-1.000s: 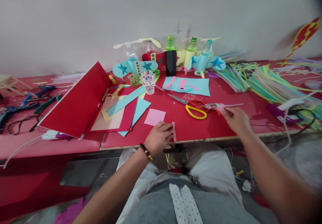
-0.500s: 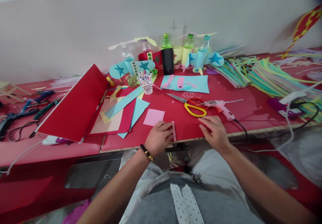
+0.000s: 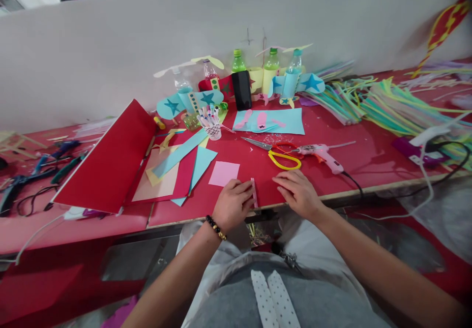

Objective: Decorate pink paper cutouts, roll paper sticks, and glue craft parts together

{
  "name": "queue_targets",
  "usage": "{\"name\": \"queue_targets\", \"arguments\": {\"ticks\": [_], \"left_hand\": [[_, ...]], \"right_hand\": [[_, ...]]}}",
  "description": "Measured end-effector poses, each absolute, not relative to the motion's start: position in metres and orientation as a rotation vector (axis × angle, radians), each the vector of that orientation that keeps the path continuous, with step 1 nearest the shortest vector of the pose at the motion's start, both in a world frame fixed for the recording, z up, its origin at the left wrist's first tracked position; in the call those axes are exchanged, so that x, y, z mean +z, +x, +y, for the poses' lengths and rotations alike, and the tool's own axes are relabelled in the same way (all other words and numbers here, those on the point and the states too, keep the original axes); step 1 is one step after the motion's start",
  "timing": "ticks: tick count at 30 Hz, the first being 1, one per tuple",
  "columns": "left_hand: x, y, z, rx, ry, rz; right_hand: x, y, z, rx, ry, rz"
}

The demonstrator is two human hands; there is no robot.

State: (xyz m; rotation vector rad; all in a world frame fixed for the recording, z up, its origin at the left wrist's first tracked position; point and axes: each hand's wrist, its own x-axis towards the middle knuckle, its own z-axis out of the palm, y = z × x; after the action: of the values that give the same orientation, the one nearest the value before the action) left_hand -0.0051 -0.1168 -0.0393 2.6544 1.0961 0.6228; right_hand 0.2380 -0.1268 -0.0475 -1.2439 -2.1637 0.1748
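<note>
My left hand (image 3: pixel 233 204), a beaded bracelet on its wrist, rests at the table's front edge. Its fingers are closed against a narrow pink paper strip (image 3: pixel 254 196), which lies upright to the edge; the thumb side is partly hidden. My right hand (image 3: pixel 299 193) hovers just right of the strip, fingers stretched to the left and holding nothing. A square of pink paper (image 3: pixel 223 173) lies beyond my left hand. Past my right hand are scissors (image 3: pixel 284 160) with yellow and red handles and a pink glue gun (image 3: pixel 324 156).
A red folder (image 3: pixel 110 161) stands open at left, with coloured paper sheets (image 3: pixel 202 168) beside it. A cup of pens (image 3: pixel 213 130), a blue sheet (image 3: pixel 291 120) with pink cutouts, a black phone (image 3: pixel 242 91) and bottle airplanes (image 3: pixel 291 83) stand farther back. Coloured strips (image 3: pixel 394 106) pile up at right.
My right hand has moved left, closer to the pink strip. My left hand stays at the strip. The view has shifted slightly.
</note>
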Motion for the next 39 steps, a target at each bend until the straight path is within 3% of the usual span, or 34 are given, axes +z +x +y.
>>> {"name": "queue_targets", "arguments": {"ticks": [11, 27, 39], "left_hand": [[-0.040, -0.004, -0.118, 0.635, 2.644, 1.102], [-0.028, 0.000, -0.116, 0.660, 2.572, 1.208], [-0.023, 0.015, -0.102, 0.484, 2.572, 1.273]], "right_hand": [[-0.041, 0.203, -0.073, 0.321, -0.981, -2.414], [-0.031, 0.211, -0.076, 0.204, -1.024, -2.507], [-0.023, 0.232, -0.106, 0.123, -1.176, -2.499]]}}
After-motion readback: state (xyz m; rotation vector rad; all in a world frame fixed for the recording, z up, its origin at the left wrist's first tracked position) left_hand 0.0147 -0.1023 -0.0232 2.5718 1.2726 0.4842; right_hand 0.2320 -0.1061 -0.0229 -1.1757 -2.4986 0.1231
